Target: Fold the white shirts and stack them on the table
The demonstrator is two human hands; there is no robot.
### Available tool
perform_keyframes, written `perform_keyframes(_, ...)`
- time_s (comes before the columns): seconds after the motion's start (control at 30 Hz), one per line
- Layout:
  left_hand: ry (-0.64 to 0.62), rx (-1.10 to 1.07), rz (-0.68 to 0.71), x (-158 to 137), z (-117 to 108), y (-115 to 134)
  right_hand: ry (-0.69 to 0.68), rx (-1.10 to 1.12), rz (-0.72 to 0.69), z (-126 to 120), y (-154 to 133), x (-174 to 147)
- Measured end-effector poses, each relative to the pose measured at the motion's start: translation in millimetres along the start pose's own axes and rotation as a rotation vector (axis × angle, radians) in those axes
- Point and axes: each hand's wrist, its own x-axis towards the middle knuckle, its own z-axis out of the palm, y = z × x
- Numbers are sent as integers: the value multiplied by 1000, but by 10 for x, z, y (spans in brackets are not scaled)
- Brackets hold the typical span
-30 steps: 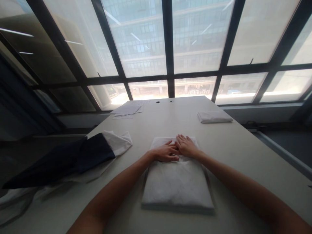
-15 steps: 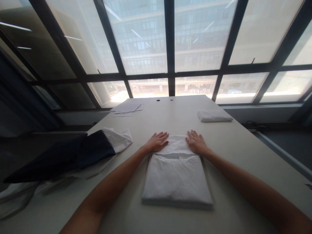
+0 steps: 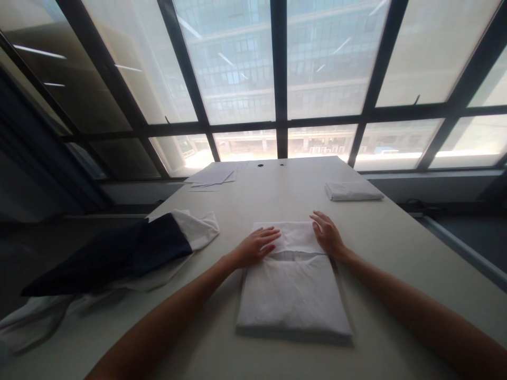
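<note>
A white garment, which looks like a folded T-shirt (image 3: 295,301), lies flat in front of me with its far end turned over into a band. Across the left part of that band rests my left hand (image 3: 257,245), fingers stretched out and palm down. My right hand (image 3: 328,234) is at the band's right edge, its fingers slightly bent and apart, holding nothing. Whether its fingertips touch the cloth, I cannot tell.
On the white table (image 3: 273,203), a folded white cloth (image 3: 354,191) lies at the back right. Paper sheets (image 3: 212,177) are at the back left. A loose heap of dark blue and white clothing (image 3: 158,245) hangs over the left edge. Large windows (image 3: 233,63) stand behind.
My left hand has slid nearer to me and inward over the band. The right hand has lifted slightly and shifted outward to the band's edge. The view has moved a little.
</note>
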Motion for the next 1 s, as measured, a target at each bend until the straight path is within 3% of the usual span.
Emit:
perform_keyframes(0.07,102,35,-62,-199,10,196,37,53,-35,-134,-102,-109)
perform_keyframes(0.17,257,27,-336,-519,-46,376,-19,99,25,-395,-260,-355)
perform_keyframes(0.27,125,-162,-567,-777,-149,463,-196,122,206,-646,-358,-614)
perform_keyframes(0.43,-69,-486,-722,-983,-191,558,-448,153,398,-847,-377,-877)
perform_keyframes(0.57,-65,-685,-863,-1030,-119,624,-551,282,459,-846,-400,-945)
perform_keyframes(0.73,50,-678,-817,-937,-71,594,-473,208,358,-731,-391,-800)
perform_keyframes(0.87,174,-693,-811,-600,-68,400,-319,127,294,-515,-255,-438)
perform_keyframes(1.0,325,-682,-836,-263,-81,205,-173,137,326,-277,-108,-153)
